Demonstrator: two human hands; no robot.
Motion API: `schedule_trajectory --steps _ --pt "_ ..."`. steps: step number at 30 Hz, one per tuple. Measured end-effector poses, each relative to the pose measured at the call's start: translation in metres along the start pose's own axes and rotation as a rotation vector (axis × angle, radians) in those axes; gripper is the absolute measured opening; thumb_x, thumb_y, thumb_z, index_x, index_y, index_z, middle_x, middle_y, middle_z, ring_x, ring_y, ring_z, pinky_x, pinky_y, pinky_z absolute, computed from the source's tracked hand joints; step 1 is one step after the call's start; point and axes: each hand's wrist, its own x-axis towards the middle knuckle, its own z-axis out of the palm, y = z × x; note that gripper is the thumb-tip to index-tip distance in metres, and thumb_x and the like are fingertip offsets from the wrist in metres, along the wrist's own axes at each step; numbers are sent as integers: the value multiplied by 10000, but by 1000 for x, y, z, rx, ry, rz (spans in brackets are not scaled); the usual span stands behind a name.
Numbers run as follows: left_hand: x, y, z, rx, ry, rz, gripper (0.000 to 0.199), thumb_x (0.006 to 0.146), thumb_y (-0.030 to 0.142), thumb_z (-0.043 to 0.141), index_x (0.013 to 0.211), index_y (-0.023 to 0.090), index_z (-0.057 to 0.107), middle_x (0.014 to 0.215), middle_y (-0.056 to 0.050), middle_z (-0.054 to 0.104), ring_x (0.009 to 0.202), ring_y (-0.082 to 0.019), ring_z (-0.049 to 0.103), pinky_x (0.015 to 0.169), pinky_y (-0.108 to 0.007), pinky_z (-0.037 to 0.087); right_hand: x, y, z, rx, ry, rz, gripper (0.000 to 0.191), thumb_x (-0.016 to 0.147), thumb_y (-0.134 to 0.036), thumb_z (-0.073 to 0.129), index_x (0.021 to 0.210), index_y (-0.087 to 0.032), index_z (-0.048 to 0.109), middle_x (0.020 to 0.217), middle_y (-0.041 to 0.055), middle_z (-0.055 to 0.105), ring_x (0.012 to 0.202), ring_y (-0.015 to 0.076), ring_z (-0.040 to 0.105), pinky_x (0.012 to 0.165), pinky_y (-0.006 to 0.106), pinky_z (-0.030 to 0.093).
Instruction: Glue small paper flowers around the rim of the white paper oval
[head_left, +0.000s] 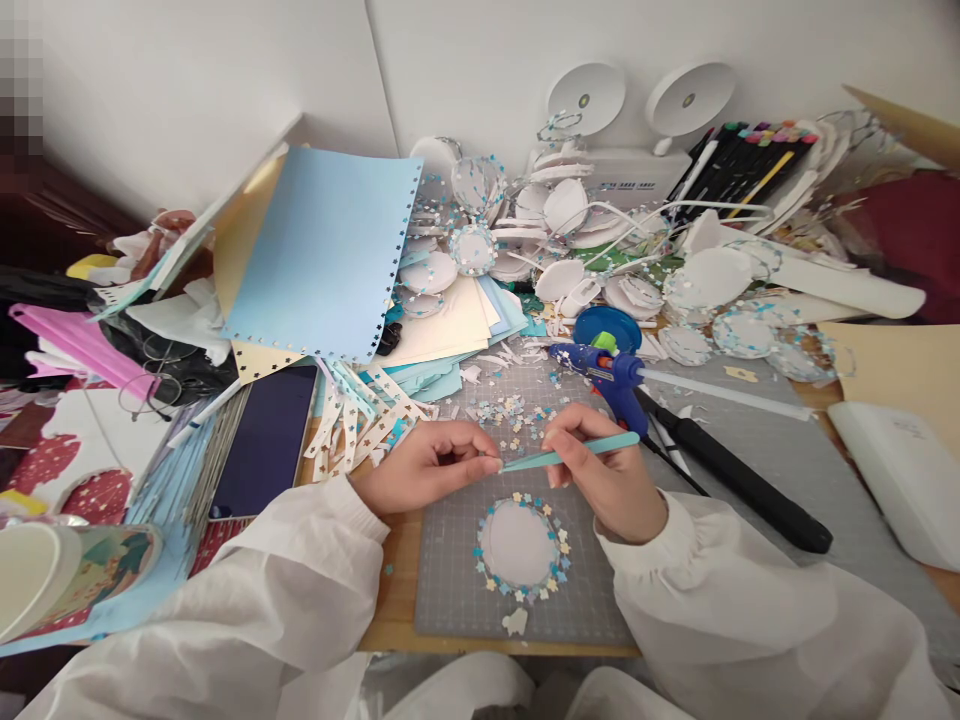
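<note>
Between the fingers of my right hand [600, 465] is a pair of light teal tweezers [600, 443], its tips pointing left. My left hand [442, 465] has thumb and forefinger pinched at those tips; whatever lies in the pinch is too small to name. Below both hands, a white paper disc [520, 542] rests flat on the grey cutting mat [450, 590], ringed with small blue, white and cream paper flowers. A white paper scrap [515, 621] lies just under the disc. Loose paper flowers [514, 415] are scattered beyond my fingertips.
A blue glue gun [611, 375] with a long glue stick lies behind my right hand, near a black stick-shaped tool [750, 485]. Decorated discs [472, 250] pile up at the back. Punched blue paper [322, 250], a phone [266, 440] and a paper cup [45, 580] are leftward.
</note>
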Motion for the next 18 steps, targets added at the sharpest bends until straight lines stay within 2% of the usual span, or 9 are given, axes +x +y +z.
schedule_trajectory --steps 18 --pt "0 0 0 1 5 -16 315 860 413 592 806 103 596 557 48 408 516 -68 341 491 -198 269 0 3 0 6 36 -10 226 881 -394 562 759 -205 578 513 -38 551 446 96 510 442 222 408"
